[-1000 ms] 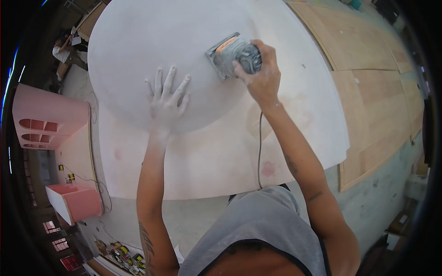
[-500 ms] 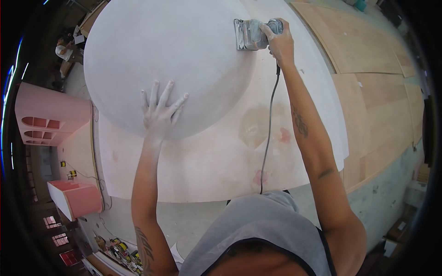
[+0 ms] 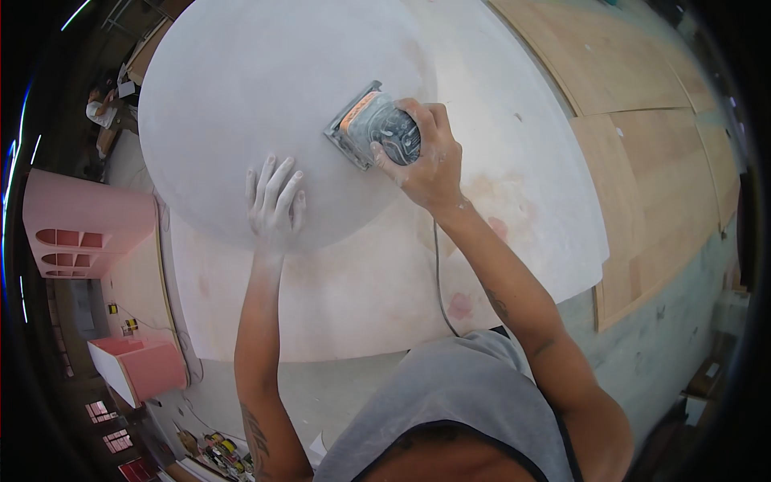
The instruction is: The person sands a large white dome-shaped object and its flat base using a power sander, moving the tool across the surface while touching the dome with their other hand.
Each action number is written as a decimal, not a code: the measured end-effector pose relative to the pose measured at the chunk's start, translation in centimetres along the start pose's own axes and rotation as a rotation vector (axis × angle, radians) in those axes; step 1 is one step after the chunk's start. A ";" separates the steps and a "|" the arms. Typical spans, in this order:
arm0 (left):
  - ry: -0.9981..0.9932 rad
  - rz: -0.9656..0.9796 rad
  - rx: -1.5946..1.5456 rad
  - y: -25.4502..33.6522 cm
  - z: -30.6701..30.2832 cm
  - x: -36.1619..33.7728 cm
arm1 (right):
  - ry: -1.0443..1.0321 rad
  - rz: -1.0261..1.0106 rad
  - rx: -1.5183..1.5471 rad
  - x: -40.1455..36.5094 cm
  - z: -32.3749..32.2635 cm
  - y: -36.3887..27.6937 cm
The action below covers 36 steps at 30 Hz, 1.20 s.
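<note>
A big, pale, rounded dome (image 3: pixel 233 88) rests on a whitish board (image 3: pixel 321 313) marked with brown and pink stains. My right hand (image 3: pixel 430 157) is wrapped round a dusty electric sander (image 3: pixel 377 128), whose flat pad sits tilted against the right side of the dome. From the sander a dark cord (image 3: pixel 442 281) runs down toward my body. White with dust, my left hand (image 3: pixel 275 201) lies on the dome's near side, palm down with its fingers stretched out and nothing held.
Plywood sheets (image 3: pixel 642 161) lie to the right of the board. Pink shelving with arched openings (image 3: pixel 88 213) and a pink box (image 3: pixel 152 369) stand on the left. Tools (image 3: pixel 225 454) are piled at the lower left. Another person (image 3: pixel 104 108) is at the far upper left.
My right hand has brought the sander from the dome's far right edge leftward and nearer to me. The left hand stays on the dome, its fingers drawn closer together.
</note>
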<state>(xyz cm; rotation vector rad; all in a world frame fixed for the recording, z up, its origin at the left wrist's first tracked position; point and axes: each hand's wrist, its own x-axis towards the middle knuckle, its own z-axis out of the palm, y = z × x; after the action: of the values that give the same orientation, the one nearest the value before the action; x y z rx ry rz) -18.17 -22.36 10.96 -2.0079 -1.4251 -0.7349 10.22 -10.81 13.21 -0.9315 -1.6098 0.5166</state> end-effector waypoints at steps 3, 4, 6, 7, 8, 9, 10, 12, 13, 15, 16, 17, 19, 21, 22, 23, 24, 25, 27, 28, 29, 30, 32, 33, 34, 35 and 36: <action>-0.011 0.003 0.041 -0.3 -0.7 -0.4 | 0.019 -0.044 0.005 0.5 0.3 0.9; -0.012 -0.001 0.057 -0.2 -0.7 -0.5 | 0.036 -0.058 0.002 1.1 0.1 1.7; -0.008 0.012 0.062 -0.1 -0.4 -0.5 | 0.039 -0.052 0.002 2.6 -0.4 3.3; -0.003 0.036 0.069 -0.1 -0.5 -0.4 | 0.053 -0.045 0.004 3.4 -0.7 3.8; -0.008 0.034 0.069 -0.2 -0.5 -0.4 | 0.051 -0.013 0.023 4.1 -0.9 4.3; -0.001 0.018 0.077 -0.1 -0.4 -0.3 | 0.050 -0.010 0.024 4.8 -1.0 5.1; 0.005 0.003 0.085 -0.1 -0.4 -0.3 | 0.074 -0.012 -0.001 5.5 -1.0 5.8; -0.003 0.001 0.091 -0.1 -0.4 -0.2 | 0.099 0.015 -0.030 7.0 -1.0 7.2; -0.008 -0.004 0.097 -0.2 -0.6 -0.3 | 0.099 0.016 -0.027 7.6 -0.9 7.7; -0.017 -0.011 0.113 0.2 -0.7 -0.1 | 0.093 0.112 -0.029 9.0 -1.2 8.8; -0.021 -0.016 0.127 0.3 -0.9 -0.2 | 0.086 0.167 -0.033 9.4 -1.3 8.9; -0.021 -0.019 0.132 0.4 -1.0 -0.2 | 0.083 0.165 -0.029 9.6 -1.3 9.0; -0.022 -0.026 0.136 0.6 -1.1 0.0 | 0.079 0.242 -0.041 10.1 -1.3 8.7; -0.019 -0.037 0.129 0.8 -0.8 0.4 | 0.098 0.203 -0.058 9.4 -1.4 8.0; -0.015 -0.046 0.120 0.8 -0.7 0.5 | 0.120 0.164 -0.077 8.6 -1.3 7.1; -0.014 -0.049 0.124 0.9 -0.6 0.6 | 0.117 0.161 -0.073 7.6 -1.2 6.2; -0.008 -0.057 0.098 1.0 -0.6 0.5 | 0.130 0.129 -0.075 6.3 -1.0 4.9; 0.000 -0.063 0.071 0.9 -0.8 0.4 | 0.144 0.096 -0.077 4.9 -0.6 3.5; -0.002 -0.062 0.045 0.6 -1.0 0.1 | 0.127 0.096 -0.066 2.4 0.3 0.4; -0.006 -0.060 0.018 0.4 -1.0 0.0 | 0.111 0.099 -0.057 1.3 0.8 -1.0; -0.003 -0.061 0.021 0.1 -1.0 0.1 | 0.110 0.095 -0.056 0.4 1.5 -2.2; 0.034 -0.038 -0.030 -0.2 -0.8 0.0 | 0.079 0.067 -0.084 -0.4 2.0 -3.3; 0.068 -0.012 -0.082 -0.3 -0.6 -0.3 | 0.051 0.043 -0.113 -2.4 2.9 -5.4; 0.109 -0.001 -0.101 -0.5 -0.3 -0.3 | 0.000 -0.043 -0.139 -3.3 3.4 -6.3; 0.148 0.010 -0.122 -0.4 -0.2 -0.3 | -0.053 -0.125 -0.166 -4.2 3.6 -7.0; 0.147 0.020 -0.126 -0.5 0.0 -0.3 | -0.044 -0.121 -0.169 -4.7 3.8 -7.2; 0.177 0.002 -0.121 -0.5 -0.1 -0.2 | -0.051 -0.197 -0.133 -5.2 4.2 -7.3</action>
<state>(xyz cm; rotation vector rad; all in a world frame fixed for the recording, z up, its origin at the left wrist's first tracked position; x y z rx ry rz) -18.73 -22.40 10.91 -1.9776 -1.3036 -0.9931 4.27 -18.57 14.46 -0.8516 -1.7773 0.3016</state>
